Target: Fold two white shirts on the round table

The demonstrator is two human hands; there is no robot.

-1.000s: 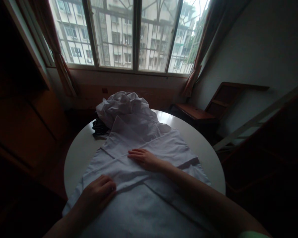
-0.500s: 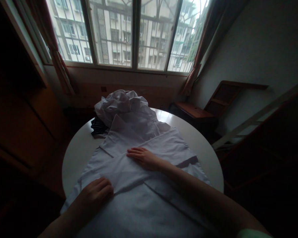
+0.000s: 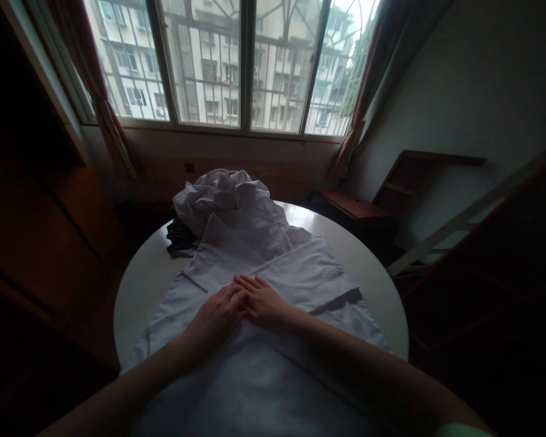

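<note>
A large white cloth (image 3: 273, 364) lies spread over the round table (image 3: 141, 279), with creases and overlapping layers. At the far end it rises into a crumpled heap (image 3: 227, 194). My left hand (image 3: 222, 312) rests on the cloth's middle, its fingers meeting those of my right hand (image 3: 264, 303). The right hand lies flat on the fabric with its fingers stretched out. Neither hand grips anything that I can see. The left fingertips partly overlap the right hand's fingers. A dark striped cloth (image 3: 179, 235) pokes out beside the heap on the left.
A wooden chair (image 3: 355, 203) stands beyond the table at the right, near the wall. Behind the table is a barred window (image 3: 204, 67) with tied curtains (image 3: 111, 130). A wooden cabinet (image 3: 40, 224) stands at the left, and a pale ladder-like frame (image 3: 446, 227) at the right.
My left hand has moved forward and right across the cloth to meet my right hand. The right hand has stayed nearly in place, and the cloth looks much the same.
</note>
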